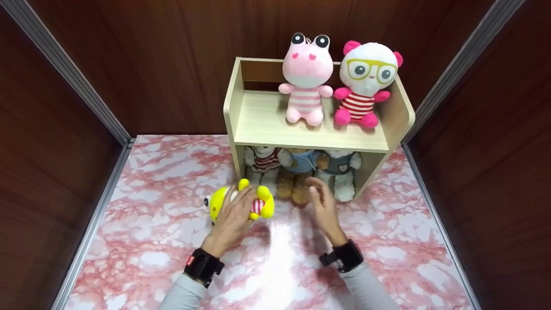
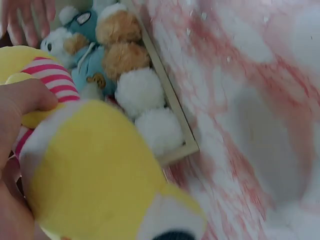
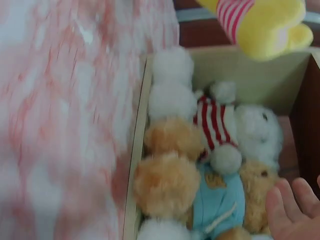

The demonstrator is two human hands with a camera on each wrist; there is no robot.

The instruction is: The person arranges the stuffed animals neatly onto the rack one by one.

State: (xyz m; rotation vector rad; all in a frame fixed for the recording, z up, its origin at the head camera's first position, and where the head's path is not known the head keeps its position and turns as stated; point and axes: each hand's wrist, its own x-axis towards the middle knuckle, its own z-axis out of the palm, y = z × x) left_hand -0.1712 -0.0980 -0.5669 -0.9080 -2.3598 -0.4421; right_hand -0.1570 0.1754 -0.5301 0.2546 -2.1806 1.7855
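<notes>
My left hand [image 1: 232, 215] grips a yellow plush toy [image 1: 218, 200] around its body, which wears a pink-and-white striped shirt. The toy lies sideways, its head to the left, in front of the shelf's left side. In the left wrist view, the thumb bends over the toy's body [image 2: 62, 82], and its big yellow head fills the foreground. My right hand [image 1: 325, 211] holds nothing, fingers loosely extended, in front of the lower compartment. Three teddy bears sit there: one in red-and-white stripes [image 1: 264, 161], a brown one in blue [image 1: 299, 162], one in grey [image 1: 337, 168].
A small pale wooden shelf [image 1: 310, 137] stands against the brown back wall. On its upper level sit a pink plush [image 1: 306, 71] with bulging eyes and a white-and-pink panda plush [image 1: 366, 105] with yellow glasses. Pink marbled flooring [image 1: 168, 168] surrounds the shelf between dark side walls.
</notes>
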